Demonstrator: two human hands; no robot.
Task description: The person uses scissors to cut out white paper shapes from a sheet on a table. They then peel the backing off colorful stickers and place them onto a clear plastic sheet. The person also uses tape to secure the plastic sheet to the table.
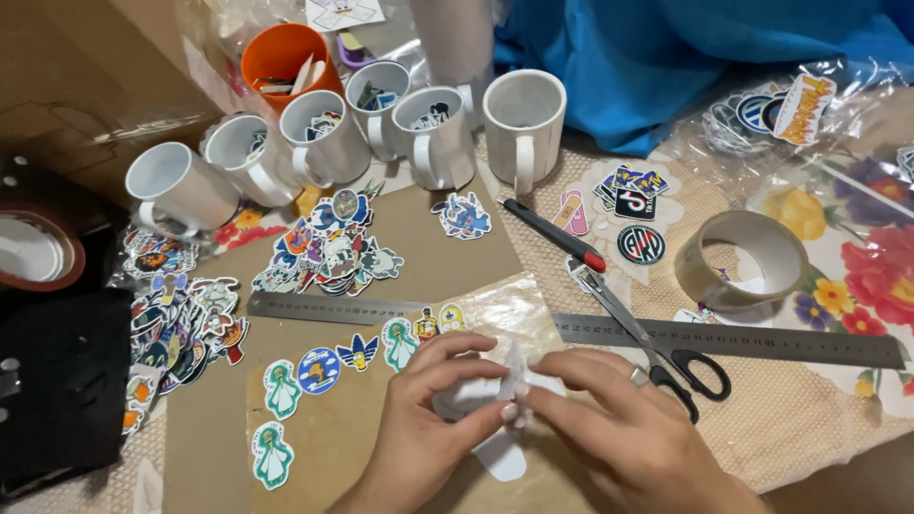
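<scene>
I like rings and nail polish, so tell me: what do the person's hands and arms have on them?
Both hands are bare, with no gloves and no sleeves showing at the wrists. The right hand wears a silvery ring on one finger. The left hand shows no ring. The nails look pale and light.

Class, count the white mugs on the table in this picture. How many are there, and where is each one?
5, in an arc above the cardboard: far-left mug, second mug, third mug, fourth mug, right-hand mug. A sixth may hide behind them.
</scene>
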